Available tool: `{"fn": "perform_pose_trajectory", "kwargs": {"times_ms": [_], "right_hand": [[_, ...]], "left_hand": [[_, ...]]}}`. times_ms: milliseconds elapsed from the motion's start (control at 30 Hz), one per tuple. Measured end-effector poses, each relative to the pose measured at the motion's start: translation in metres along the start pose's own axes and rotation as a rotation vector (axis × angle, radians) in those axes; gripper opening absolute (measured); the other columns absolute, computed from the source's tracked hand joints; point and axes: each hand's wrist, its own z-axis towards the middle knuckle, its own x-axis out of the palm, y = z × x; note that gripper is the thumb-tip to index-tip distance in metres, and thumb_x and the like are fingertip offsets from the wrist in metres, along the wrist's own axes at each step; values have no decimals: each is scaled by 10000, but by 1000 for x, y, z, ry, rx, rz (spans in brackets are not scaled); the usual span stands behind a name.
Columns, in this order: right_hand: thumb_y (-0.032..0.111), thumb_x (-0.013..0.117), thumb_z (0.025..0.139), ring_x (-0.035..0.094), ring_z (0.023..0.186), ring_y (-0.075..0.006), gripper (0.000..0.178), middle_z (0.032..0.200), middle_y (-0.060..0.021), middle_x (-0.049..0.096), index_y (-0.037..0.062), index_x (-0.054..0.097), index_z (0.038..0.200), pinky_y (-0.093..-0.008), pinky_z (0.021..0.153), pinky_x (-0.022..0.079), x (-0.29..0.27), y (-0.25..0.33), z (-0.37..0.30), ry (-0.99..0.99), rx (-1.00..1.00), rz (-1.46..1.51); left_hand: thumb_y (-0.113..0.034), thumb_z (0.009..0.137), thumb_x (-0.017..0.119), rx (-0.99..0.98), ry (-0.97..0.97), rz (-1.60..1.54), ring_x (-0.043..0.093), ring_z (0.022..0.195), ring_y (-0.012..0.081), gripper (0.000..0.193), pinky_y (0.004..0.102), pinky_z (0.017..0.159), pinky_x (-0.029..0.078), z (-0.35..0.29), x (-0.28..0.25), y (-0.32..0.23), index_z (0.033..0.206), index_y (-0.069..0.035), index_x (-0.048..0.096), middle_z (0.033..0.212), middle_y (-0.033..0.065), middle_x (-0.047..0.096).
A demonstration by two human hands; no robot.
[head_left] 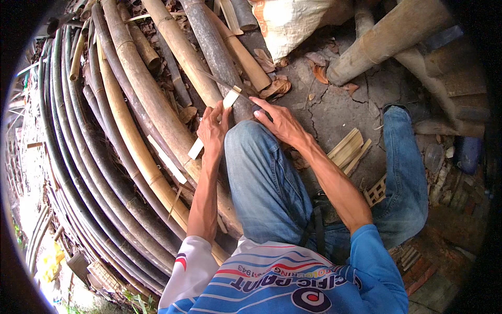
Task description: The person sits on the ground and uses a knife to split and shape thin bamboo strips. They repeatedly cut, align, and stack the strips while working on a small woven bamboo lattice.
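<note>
My left hand is closed around a pale split bamboo strip, whose lower end sticks out below the palm. Across the strip's upper end lies a thin, dark, narrow blade, apparently a knife. My right hand grips the near end of this knife, index finger stretched along it; any handle is hidden in the hand. Both hands are just beyond my raised knee, over a thick grey bamboo pole.
Many long bamboo poles lie side by side on the left. Split bamboo pieces rest on cracked ground at right. A white sack stands at the back, beside a thick leaning bamboo pole. Dry leaves are scattered about.
</note>
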Motion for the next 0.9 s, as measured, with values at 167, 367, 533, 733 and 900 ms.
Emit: {"fn": "perform_pose_trajectory", "kwargs": {"times_ms": [167, 367, 533, 733, 900], "right_hand": [[350, 484, 1000, 556, 1181, -415, 494, 1279, -244, 576, 57, 450, 1396, -439, 957, 474, 0, -5, 2, 1, 15, 7], [305, 504, 994, 577, 1137, -418, 454, 1236, -246, 596, 58, 463, 1373, -447, 927, 488, 2, -11, 5, -54, -102, -47], [300, 514, 989, 563, 1184, -391, 465, 1287, -223, 579, 53, 464, 1380, -422, 961, 479, -2, -9, 9, 17, -44, -25], [280, 517, 990, 556, 1194, -387, 445, 1297, -221, 572, 63, 472, 1376, -423, 967, 474, -8, -3, 12, -19, -96, -42], [290, 519, 989, 551, 1194, -395, 443, 1296, -220, 573, 61, 479, 1366, -427, 971, 470, -8, -7, 8, -2, -43, -39]], "left_hand": [[-369, 896, 660, 15, 36, 10, 655, 767, 298, 351, 406, 670, 493, 6, -4, -3, 1080, -70, 683, 844, 130, 643], [-369, 896, 659, -92, 239, -166, 623, 692, 282, 360, 390, 669, 471, 17, -7, 6, 1017, -30, 650, 764, 158, 639], [-369, 893, 654, -103, 258, -232, 620, 697, 281, 372, 396, 666, 463, 16, -7, 7, 1004, -13, 635, 770, 160, 640], [-350, 901, 653, -138, 316, -273, 571, 651, 220, 353, 363, 630, 441, 23, -17, 4, 994, -10, 640, 726, 131, 609], [-366, 893, 651, -71, 310, -257, 628, 738, 303, 382, 398, 700, 470, 24, -2, 14, 1029, -9, 641, 817, 181, 652]]}}
